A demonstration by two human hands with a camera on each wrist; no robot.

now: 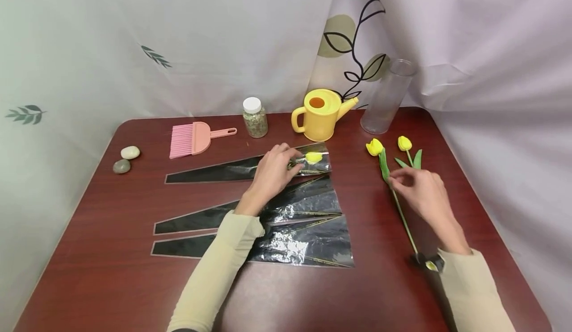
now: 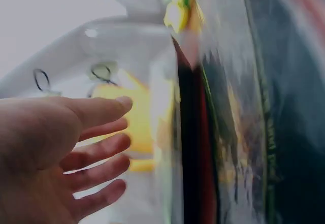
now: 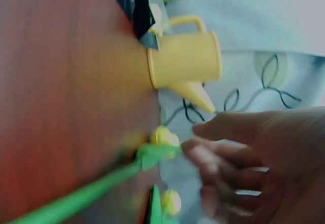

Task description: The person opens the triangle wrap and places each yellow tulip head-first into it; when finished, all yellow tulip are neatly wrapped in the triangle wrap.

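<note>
Left hand (image 1: 274, 172): fingers spread, over a dark plastic sleeve (image 1: 214, 170), beside its yellow tulip (image 1: 314, 158). Right hand (image 1: 422, 193): thumb and fingers parted, at a green tulip leaf (image 1: 384, 164); contact unclear.

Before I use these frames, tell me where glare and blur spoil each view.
Head: white glare on the front wrapper and a pale sheen on the near part of the table; left wrist: the can is washed out and out of focus; right wrist: the right hand's fingers look blurred, and the green stem is soft-edged.
</note>
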